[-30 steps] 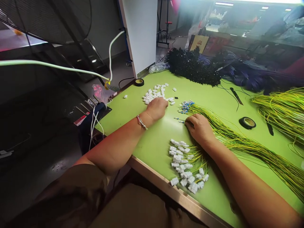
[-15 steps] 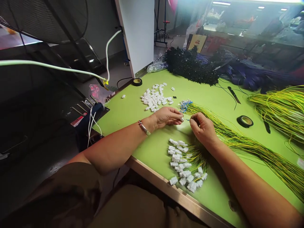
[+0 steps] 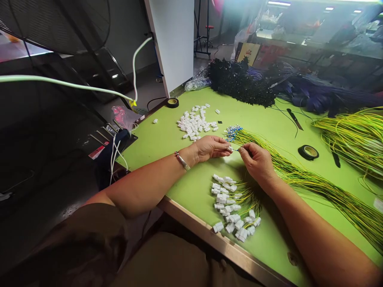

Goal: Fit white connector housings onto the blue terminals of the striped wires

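My left hand (image 3: 212, 148) pinches a small white plastic connector housing (image 3: 230, 148) at its fingertips. Facing it, my right hand (image 3: 255, 158) grips a thin wire whose blue-sleeved end (image 3: 236, 150) points at the housing. Whether the tip is inside the housing is too small to tell. Behind both hands lies a bundle of yellow-green wires (image 3: 287, 169) with blue-and-metal ends (image 3: 233, 132). Nearer my body are several wires fitted with white connectors (image 3: 229, 207). Loose white housings (image 3: 193, 122) form a pile beyond my left hand.
On the green tabletop (image 3: 155, 151) are two black tape rolls (image 3: 308, 152), a dark cutter (image 3: 295, 119) and a coil of yellow-green wire (image 3: 353, 139). Black connectors (image 3: 242, 81) heap up at the back. A white cable (image 3: 66, 83) hangs at left above metal rods (image 3: 103, 133).
The housing and the wire end have come closer together, with less of a gap between my hands' fingertips. My right hand has shifted very slightly; everything on the table stays put.
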Demonstrator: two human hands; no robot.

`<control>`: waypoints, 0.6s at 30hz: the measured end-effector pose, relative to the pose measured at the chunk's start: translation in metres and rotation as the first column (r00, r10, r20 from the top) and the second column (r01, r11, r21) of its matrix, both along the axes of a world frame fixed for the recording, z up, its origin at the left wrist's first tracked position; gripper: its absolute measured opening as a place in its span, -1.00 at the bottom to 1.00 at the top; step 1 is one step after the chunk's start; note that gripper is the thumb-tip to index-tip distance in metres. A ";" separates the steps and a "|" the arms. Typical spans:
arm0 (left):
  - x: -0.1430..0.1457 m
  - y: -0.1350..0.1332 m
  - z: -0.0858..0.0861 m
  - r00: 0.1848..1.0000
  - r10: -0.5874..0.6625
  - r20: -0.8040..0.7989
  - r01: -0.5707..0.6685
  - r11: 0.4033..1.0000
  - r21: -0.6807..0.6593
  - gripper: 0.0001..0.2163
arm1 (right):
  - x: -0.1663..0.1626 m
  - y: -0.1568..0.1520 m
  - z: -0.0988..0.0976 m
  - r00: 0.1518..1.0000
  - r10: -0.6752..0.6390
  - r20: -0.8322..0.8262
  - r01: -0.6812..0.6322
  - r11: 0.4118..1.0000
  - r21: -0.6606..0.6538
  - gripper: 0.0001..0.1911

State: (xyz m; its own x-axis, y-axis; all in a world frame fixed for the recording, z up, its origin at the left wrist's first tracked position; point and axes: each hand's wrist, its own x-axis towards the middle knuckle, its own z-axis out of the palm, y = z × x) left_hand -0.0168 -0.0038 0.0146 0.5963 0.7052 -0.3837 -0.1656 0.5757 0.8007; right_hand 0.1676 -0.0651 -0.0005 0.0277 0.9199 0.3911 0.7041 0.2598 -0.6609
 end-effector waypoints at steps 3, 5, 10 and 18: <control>0.001 -0.001 -0.002 0.999 0.025 0.035 -0.026 1.000 0.013 -0.91 | -0.002 -0.001 0.002 1.000 -0.001 -0.030 0.000 1.000 -0.010 -0.77; 0.002 -0.002 -0.003 0.997 0.058 0.055 -0.059 0.998 0.025 -0.92 | -0.003 -0.002 0.003 0.999 0.006 -0.048 -0.007 1.000 -0.015 -0.77; 0.007 -0.005 -0.006 0.996 0.085 0.035 -0.086 0.995 0.042 -0.93 | -0.005 -0.002 0.002 0.996 0.027 -0.089 -0.030 0.999 -0.032 -0.78; 0.008 -0.006 -0.005 0.997 0.073 0.020 -0.073 0.997 0.010 -0.92 | -0.002 -0.003 0.003 0.984 0.062 -0.169 -0.077 0.994 -0.083 -0.78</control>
State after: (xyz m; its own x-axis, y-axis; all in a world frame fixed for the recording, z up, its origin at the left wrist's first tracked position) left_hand -0.0084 -0.0094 0.0101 0.5505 0.7509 -0.3649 -0.2222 0.5531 0.8029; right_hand 0.1654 -0.0679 0.0023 0.0206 0.9528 0.3029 0.5648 0.2389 -0.7899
